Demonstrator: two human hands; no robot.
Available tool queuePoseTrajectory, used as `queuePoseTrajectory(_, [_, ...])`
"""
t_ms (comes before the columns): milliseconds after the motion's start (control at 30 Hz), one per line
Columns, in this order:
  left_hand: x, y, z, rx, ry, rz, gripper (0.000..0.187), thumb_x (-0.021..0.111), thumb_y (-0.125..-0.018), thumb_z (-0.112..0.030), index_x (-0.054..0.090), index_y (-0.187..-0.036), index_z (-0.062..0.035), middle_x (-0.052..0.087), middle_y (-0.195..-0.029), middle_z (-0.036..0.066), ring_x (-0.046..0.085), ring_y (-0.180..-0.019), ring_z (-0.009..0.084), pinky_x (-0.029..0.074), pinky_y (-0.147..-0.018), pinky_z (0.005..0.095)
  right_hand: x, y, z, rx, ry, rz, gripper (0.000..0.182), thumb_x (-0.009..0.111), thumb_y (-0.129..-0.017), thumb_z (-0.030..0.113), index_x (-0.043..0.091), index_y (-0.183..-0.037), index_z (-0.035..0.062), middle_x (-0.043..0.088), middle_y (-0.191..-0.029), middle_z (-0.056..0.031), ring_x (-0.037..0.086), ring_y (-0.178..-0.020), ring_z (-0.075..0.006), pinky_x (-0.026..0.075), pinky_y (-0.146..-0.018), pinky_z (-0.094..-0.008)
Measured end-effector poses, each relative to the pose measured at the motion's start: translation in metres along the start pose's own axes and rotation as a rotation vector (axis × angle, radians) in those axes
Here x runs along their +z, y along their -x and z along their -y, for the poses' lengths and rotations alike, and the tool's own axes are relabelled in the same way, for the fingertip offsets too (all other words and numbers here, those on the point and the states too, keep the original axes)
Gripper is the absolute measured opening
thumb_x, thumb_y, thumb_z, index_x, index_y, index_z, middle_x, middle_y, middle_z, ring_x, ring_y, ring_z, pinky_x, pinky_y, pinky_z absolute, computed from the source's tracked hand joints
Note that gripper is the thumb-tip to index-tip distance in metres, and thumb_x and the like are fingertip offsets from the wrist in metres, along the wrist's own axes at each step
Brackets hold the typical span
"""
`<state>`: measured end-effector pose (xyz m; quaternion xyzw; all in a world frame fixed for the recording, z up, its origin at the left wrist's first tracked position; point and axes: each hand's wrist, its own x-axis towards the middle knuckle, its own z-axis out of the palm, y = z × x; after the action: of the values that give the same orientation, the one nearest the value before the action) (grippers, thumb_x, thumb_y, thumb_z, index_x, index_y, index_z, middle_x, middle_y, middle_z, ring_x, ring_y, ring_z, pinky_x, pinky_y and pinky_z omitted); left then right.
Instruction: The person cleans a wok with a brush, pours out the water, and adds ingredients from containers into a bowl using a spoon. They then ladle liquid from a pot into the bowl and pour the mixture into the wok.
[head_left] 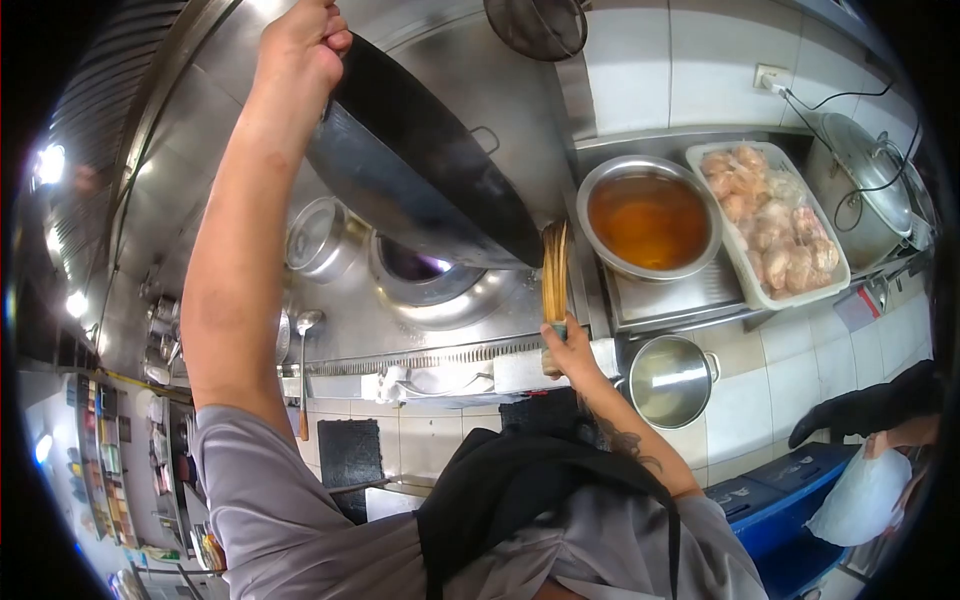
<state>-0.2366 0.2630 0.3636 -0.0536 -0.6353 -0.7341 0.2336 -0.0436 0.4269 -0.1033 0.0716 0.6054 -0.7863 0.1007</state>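
Note:
My left hand is raised and closed on the upper edge of a large black wok. The wok is tilted steeply, its lower rim slanting down to the right above the round burner. In my right hand is a bamboo wok brush, gripped by its handle. The bristles point up and away from me, right beside the wok's lower rim.
A steel bowl of amber liquid and a white tub of plastic-wrapped food stand on the right. Below is a steel pot; a ladle lies left. At far right, a person's hand holds a white bag.

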Motion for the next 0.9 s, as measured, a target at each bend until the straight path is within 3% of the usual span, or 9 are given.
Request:
queuePoseTrajectory(100, [-0.004, 0.000, 0.003, -0.009, -0.003, -0.020, 0.020, 0.058, -0.089, -0.001, 0.044, -0.077, -0.0055, 0.038, -0.065, -0.001, 0.032, -0.048, 0.0079, 0.025, -0.043, 0.0242, -0.003, 0.000, 0.002, 0.038, 0.068, 0.005, 0.050, 0.061, -0.089, 0.027, 0.045, -0.129, 0.0008, 0.061, -0.075, -0.0128, 0.060, -0.049, -0.0204, 0.047, -0.034, -0.0311])
queuePoseTrajectory(300, [-0.005, 0.013, 0.005, -0.038, -0.002, -0.083, 0.012, 0.054, -0.093, -0.005, 0.050, -0.082, -0.0037, 0.044, -0.061, 0.001, 0.033, -0.041, 0.0075, 0.023, -0.034, 0.0226, -0.006, -0.002, -0.001, -0.008, 0.079, 0.009, 0.050, 0.061, -0.089, 0.029, 0.046, -0.127, -0.0017, 0.061, -0.076, -0.0127, 0.062, -0.053, -0.0198, 0.049, -0.035, -0.0306])
queuePoseTrajectory(400, [-0.020, 0.016, 0.004, -0.038, 0.006, -0.059, 0.013, 0.055, -0.092, -0.005, 0.051, -0.079, -0.0055, 0.043, -0.062, -0.001, 0.032, -0.041, 0.0068, 0.023, -0.035, 0.0223, -0.001, 0.001, -0.002, 0.018, 0.023, 0.017, 0.032, 0.059, -0.095, 0.022, 0.046, -0.121, 0.0083, 0.043, -0.063, 0.0024, 0.043, -0.041, -0.0080, 0.034, -0.033, -0.0270])
queuePoseTrajectory(500, [-0.047, 0.019, 0.003, -0.024, -0.005, -0.078, 0.016, 0.056, -0.091, -0.005, 0.050, -0.077, -0.0083, 0.041, -0.061, -0.003, 0.032, -0.042, 0.0063, 0.023, -0.037, 0.0227, -0.002, 0.002, -0.010, -0.004, -0.002, 0.069, 0.028, 0.059, -0.096, 0.018, 0.047, -0.119, 0.0091, 0.040, -0.061, 0.0037, 0.038, -0.041, -0.0064, 0.030, -0.035, -0.0255])
queuePoseTrajectory(600, [-0.091, 0.024, -0.003, -0.032, 0.019, -0.069, 0.020, 0.058, -0.090, -0.004, 0.045, -0.075, -0.0084, 0.038, -0.063, -0.002, 0.031, -0.046, 0.0066, 0.023, -0.040, 0.0232, -0.007, 0.003, -0.004, 0.069, 0.127, 0.051, 0.041, 0.064, -0.089, 0.027, 0.051, -0.120, 0.0016, 0.059, -0.071, -0.0066, 0.055, -0.048, -0.0139, 0.043, -0.037, -0.0289])
queuePoseTrajectory(633, [-0.109, 0.024, -0.005, -0.038, 0.035, -0.057, 0.022, 0.059, -0.090, -0.003, 0.043, -0.075, -0.0080, 0.037, -0.064, -0.002, 0.030, -0.048, 0.0068, 0.023, -0.042, 0.0234, -0.005, 0.011, 0.011, 0.187, -0.031, 0.076, 0.036, 0.065, -0.089, 0.025, 0.054, -0.117, 0.0035, 0.058, -0.070, -0.0045, 0.053, -0.051, -0.0101, 0.042, -0.042, -0.0257])
queuePoseTrajectory(733, [-0.159, 0.034, -0.004, -0.075, 0.043, -0.141, 0.015, 0.059, -0.089, -0.003, 0.049, -0.079, -0.0028, 0.038, -0.062, 0.000, 0.032, -0.047, 0.0092, 0.024, -0.042, 0.0253, -0.001, 0.019, 0.039, -0.023, 0.306, -0.003, 0.034, 0.065, -0.090, 0.023, 0.057, -0.117, 0.0055, 0.058, -0.072, -0.0038, 0.053, -0.057, -0.0080, 0.042, -0.049, -0.0234])
queuePoseTrajectory(767, [-0.186, 0.034, 0.002, -0.076, 0.065, -0.129, 0.014, 0.061, -0.088, -0.004, 0.050, -0.079, -0.0034, 0.039, -0.063, 0.000, 0.033, -0.048, 0.0091, 0.024, -0.042, 0.0252, -0.002, 0.017, 0.038, -0.152, 0.353, 0.008, 0.036, 0.065, -0.089, 0.022, 0.058, -0.120, 0.0051, 0.063, -0.082, -0.0061, 0.058, -0.072, -0.0104, 0.047, -0.065, -0.0253])
queuePoseTrajectory(900, [-0.280, 0.058, 0.029, -0.152, 0.044, -0.296, 0.011, 0.058, -0.091, -0.008, 0.051, -0.084, -0.0060, 0.035, -0.063, -0.003, 0.031, -0.049, 0.0071, 0.023, -0.041, 0.0233, -0.003, 0.008, 0.053, -0.235, 0.514, -0.004, 0.041, 0.065, -0.089, 0.020, 0.056, -0.125, 0.0040, 0.066, -0.105, -0.0089, 0.059, -0.099, -0.0180, 0.044, -0.090, -0.0316])
